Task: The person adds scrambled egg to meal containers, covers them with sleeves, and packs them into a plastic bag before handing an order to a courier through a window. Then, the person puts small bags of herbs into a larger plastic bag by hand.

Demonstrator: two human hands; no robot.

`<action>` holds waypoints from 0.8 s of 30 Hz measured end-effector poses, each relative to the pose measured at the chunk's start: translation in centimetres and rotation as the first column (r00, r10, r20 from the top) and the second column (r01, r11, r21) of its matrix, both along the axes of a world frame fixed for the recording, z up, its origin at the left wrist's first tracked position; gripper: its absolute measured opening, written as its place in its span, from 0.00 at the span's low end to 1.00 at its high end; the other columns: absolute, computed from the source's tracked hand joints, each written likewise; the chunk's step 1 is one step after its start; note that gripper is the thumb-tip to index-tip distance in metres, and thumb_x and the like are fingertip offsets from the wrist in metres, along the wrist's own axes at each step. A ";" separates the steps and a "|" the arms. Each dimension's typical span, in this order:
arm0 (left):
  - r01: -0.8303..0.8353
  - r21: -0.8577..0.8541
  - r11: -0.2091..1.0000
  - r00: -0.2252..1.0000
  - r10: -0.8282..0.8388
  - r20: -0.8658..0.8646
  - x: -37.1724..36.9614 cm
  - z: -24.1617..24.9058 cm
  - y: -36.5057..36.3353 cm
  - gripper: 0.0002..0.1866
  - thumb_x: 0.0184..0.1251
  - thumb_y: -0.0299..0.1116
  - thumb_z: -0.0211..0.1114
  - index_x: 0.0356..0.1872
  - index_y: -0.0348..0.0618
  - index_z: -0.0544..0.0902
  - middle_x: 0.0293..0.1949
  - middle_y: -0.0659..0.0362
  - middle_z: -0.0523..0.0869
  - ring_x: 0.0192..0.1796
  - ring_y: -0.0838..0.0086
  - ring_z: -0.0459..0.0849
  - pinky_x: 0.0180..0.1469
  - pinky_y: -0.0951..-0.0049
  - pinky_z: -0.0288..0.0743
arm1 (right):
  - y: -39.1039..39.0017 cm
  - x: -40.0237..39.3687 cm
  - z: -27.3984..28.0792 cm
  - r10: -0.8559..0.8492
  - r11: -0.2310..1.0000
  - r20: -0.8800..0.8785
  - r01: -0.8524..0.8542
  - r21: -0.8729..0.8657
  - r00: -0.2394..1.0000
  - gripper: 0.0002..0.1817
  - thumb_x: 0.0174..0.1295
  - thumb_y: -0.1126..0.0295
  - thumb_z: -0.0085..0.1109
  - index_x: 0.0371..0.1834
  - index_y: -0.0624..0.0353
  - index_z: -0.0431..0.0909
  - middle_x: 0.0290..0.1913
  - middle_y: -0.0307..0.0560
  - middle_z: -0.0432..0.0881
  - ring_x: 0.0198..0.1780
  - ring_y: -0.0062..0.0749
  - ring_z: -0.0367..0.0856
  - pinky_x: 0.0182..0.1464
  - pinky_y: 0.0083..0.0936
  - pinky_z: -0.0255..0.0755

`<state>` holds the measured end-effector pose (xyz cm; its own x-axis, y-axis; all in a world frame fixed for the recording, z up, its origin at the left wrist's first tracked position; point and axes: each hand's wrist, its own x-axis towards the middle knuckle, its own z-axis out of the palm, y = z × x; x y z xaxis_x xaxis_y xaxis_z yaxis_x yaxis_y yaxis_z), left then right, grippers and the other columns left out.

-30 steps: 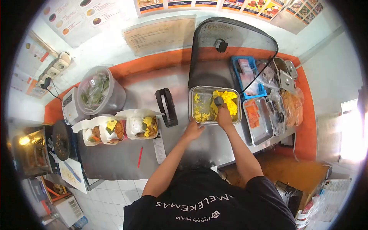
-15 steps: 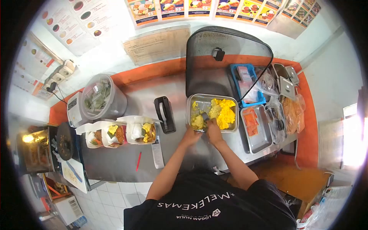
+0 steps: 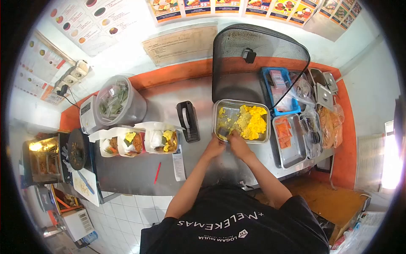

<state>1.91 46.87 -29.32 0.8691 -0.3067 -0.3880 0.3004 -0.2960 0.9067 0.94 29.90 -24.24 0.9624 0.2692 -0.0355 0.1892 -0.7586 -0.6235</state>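
Observation:
A metal tray [image 3: 266,136] holds yellow scrambled egg [image 3: 253,123], heaped on its right side, with paler crumbs toward the left. My left hand [image 3: 215,148] is closed on the tray's near rim at the left corner. Over the near rim, my right hand [image 3: 239,146] is closed around the handle of a grey flat-ended utensil [image 3: 223,132], mostly hidden by the fingers. The utensil's end rests low in the tray's near left corner. Three open paper boxes [image 3: 158,143] to the left contain rice, fried pieces and some egg.
A black mesh food cover [image 3: 258,44] stands tilted behind the tray. On the right are a blue basket [image 3: 279,113] and a tray with orange slices [image 3: 292,158]. A black tape dispenser [image 3: 189,122], receipt [image 3: 178,163], red pen [image 3: 157,172] and plastic tub [image 3: 133,109] are to the left.
My right hand has drawn the utensil left and toward me, into the tray's near left corner. My left hand remains at the rim. The whole view has shifted slightly.

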 end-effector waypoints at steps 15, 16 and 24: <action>0.051 0.041 0.998 0.998 -0.050 -0.037 -1.1 1.9 1.7 0.44 0.63 0.31 0.67 0.76 0.26 0.55 0.47 0.51 0.88 0.47 0.66 0.88 0.53 0.66 0.81 | -6.9 4.0 -1.0 -0.105 0.715 -0.601 0.480 0.508 0.793 0.13 0.72 0.72 0.59 0.53 0.67 0.85 0.28 0.37 0.80 0.27 0.19 0.74 0.30 0.19 0.68; 0.063 0.049 0.997 0.997 -0.061 -0.048 -1.6 2.2 2.1 0.48 0.63 0.33 0.68 0.78 0.25 0.50 0.46 0.52 0.88 0.46 0.66 0.88 0.53 0.67 0.81 | -6.8 3.8 -0.6 -0.136 0.689 -0.597 0.509 0.517 0.790 0.12 0.71 0.72 0.60 0.52 0.67 0.85 0.27 0.35 0.78 0.25 0.17 0.70 0.28 0.20 0.64; 0.158 -0.160 0.974 0.987 -0.159 0.007 -10.1 3.2 11.9 0.30 0.70 0.26 0.65 0.73 0.40 0.71 0.41 0.57 0.88 0.42 0.75 0.86 0.47 0.71 0.80 | -1.7 3.5 6.6 -0.077 0.813 -0.511 0.351 0.465 0.856 0.13 0.72 0.70 0.59 0.52 0.64 0.85 0.31 0.32 0.79 0.29 0.15 0.72 0.31 0.18 0.66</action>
